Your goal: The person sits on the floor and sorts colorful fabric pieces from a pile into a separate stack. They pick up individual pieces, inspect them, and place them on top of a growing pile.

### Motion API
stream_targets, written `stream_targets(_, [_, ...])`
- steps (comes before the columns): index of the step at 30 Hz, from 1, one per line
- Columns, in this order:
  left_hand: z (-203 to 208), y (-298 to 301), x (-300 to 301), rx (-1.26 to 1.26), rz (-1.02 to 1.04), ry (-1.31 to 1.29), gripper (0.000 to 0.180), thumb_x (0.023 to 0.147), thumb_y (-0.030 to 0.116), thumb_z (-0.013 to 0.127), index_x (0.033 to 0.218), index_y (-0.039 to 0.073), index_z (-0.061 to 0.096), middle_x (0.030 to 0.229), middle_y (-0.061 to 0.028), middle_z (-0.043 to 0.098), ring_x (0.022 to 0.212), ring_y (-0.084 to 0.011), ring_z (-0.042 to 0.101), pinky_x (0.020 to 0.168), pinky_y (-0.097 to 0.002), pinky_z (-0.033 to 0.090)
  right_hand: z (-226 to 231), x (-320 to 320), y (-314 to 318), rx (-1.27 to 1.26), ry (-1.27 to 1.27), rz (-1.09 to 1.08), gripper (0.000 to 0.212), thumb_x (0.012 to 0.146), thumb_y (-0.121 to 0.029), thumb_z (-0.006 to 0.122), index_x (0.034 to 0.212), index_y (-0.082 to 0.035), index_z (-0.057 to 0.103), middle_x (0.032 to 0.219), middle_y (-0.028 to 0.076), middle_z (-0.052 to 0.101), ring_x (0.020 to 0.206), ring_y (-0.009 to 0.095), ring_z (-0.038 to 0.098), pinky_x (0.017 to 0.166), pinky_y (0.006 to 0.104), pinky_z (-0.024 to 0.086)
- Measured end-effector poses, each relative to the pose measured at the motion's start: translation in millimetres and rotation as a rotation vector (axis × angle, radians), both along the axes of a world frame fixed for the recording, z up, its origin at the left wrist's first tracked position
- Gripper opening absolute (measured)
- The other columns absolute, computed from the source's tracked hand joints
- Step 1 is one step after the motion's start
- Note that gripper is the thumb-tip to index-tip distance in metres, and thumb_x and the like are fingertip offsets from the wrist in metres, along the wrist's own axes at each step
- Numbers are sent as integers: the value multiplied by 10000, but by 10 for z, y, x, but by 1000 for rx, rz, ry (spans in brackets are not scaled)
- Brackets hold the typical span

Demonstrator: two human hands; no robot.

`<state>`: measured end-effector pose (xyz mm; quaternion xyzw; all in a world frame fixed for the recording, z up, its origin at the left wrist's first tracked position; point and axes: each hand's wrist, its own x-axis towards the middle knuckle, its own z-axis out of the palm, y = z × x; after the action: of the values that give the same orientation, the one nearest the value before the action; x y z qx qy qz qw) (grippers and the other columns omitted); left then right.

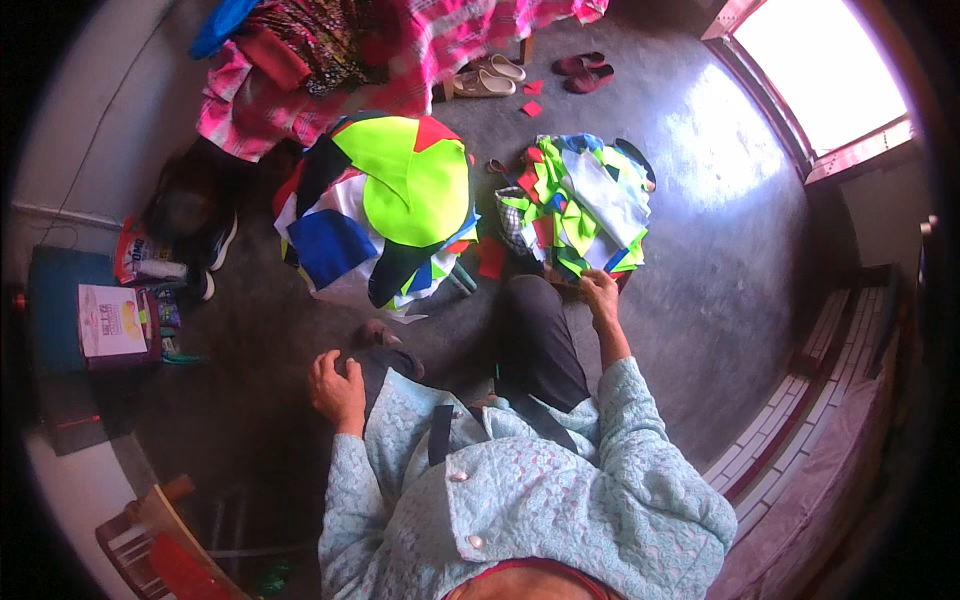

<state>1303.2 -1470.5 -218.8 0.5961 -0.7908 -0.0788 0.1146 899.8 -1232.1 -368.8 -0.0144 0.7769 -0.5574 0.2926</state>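
My right hand (600, 298) is at the near edge of a heap of fabric scraps (580, 205) in neon green, white, blue and red. Its fingers are closed against the scraps, and what they grip is hidden. Over by my left thigh, my left hand (338, 388) hangs with fingers slightly bent and apart, holding nothing. In front of it stands a second, taller stack of larger fabric pieces; a round neon yellow-green piece (415, 180) lies on top and a blue piece (331, 247) drapes down the near side.
Red scraps (491, 257) lie on the floor between the heaps. Beyond are beige shoes (485, 82), dark red shoes (583, 74) and a bed with a pink checked cover (440, 50). A box (112, 320) stands at the left, a tiled ledge (800, 420) at the right.
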Motion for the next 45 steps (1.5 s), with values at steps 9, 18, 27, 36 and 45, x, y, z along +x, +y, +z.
stream_targets(9, [-9,-36,-73,28,10,-59,265,794,248,638,1028,122,635,1140,-63,614,1063,-313,559,868,-431,465,-1056,283,524,-178,-632,-174,303,888,-145,595,1156,-23,524,789,62,601,632,142,580,569,294,499])
stream_targets(18, [-25,-80,-152,58,-19,-126,270,816,252,598,1053,129,643,1163,-84,605,1080,-326,547,887,-432,441,-1534,57,357,-291,-729,-300,329,895,-185,615,1168,-42,501,790,61,578,646,159,572,567,301,495])
stream_targets(27, [-24,-120,-246,70,-52,-161,272,821,208,584,1054,74,628,1146,-128,599,1082,-341,538,924,-427,415,-1997,-345,231,-219,-715,-696,629,893,-294,641,1373,-31,330,1335,195,427,921,327,633,672,421,554])
stream_targets(36, [-55,-141,-304,57,-79,-205,277,813,193,581,1056,64,617,1154,-129,593,1086,-347,530,923,-432,411,-2064,-328,9,717,47,-302,671,834,-258,694,1358,-21,349,1289,221,420,1083,378,539,897,456,469])
stream_targets(45, [-26,-141,-331,51,-69,-231,282,782,167,599,1043,61,614,1155,-150,591,1079,-362,536,918,-445,420,-1377,-462,-1144,480,430,164,680,779,-128,678,1381,-114,361,1329,202,405,1181,404,484,889,450,480])
